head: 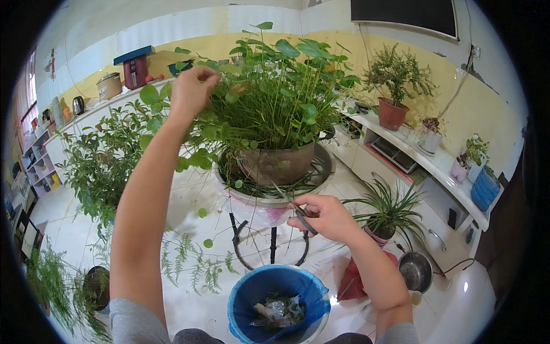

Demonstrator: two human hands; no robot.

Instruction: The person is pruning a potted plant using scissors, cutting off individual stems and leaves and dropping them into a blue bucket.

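Note:
A pennywort plant (275,99) with round leaves and thin stems fills a brown pot (279,165). That pot stands in a wide metal basin (328,170) holding water and fallen stems. My left hand (193,88) is raised at the plant's upper left side, thumb and fingertips pinched together by the leaves; whether a stem is between them is hard to see. In my right hand (322,217) is a pair of scissors (298,210), the blades pointing up and left before the basin's front rim.
Below the basin and its black metal stand (273,245) is a bin (279,275) lined with a blue bag, with waste inside. Potted plants surround me: a leafy shrub (99,167), a spider plant (389,210) and a fern (193,262). A white cabinet (412,133) runs along the right.

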